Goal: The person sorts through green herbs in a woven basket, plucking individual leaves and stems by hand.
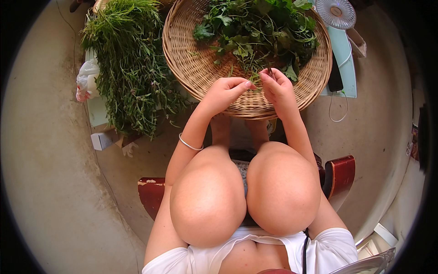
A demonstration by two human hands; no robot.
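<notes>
A round wicker basket (191, 80) lies before me. Leafy greens (253, 30) with lobed leaves and thin stems fill its far and right side. Over its near part is my left hand (226, 92), thumb and forefinger brought together; whether a small scrap is between them is hard to see. My right hand (279, 89), close beside it, pinches a small dark plant piece (270, 71) between thumb and fingers. Loose green bits (253, 77) lie on the weave just beyond both hands.
Left of the basket, a large bundle of long-stemmed green plants (133, 72) overhangs a pale surface. Beside it are a plastic bag (88, 80) and a small white box (102, 139). At right are a small fan (336, 13), a black device (335, 73) and a white cable (338, 120).
</notes>
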